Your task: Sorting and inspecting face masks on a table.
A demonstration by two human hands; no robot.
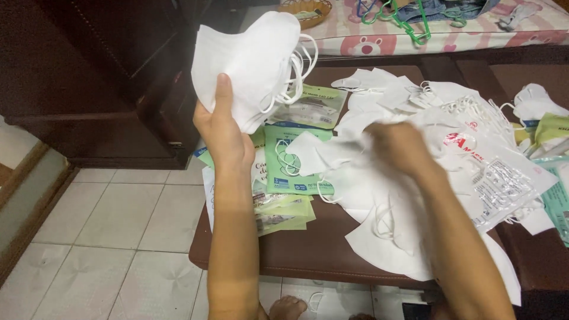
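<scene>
My left hand (222, 127) is raised and grips a stack of white folded face masks (249, 59) with their ear loops hanging to the right. My right hand (400, 145) is blurred with motion and pinches a single white mask (323, 153) over the pile. Many loose white masks (403, 207) lie spread across the dark brown table (296, 249). Green and white mask packets (290, 163) lie flat under my left forearm.
A clear plastic bag with red print (492, 178) holds more masks at the right. A bed with a pink patterned sheet (415, 32), green hangers (409, 21) and a wicker basket (305, 12) is behind. Dark wooden furniture (89, 77) stands at left; tiled floor (118, 237) below.
</scene>
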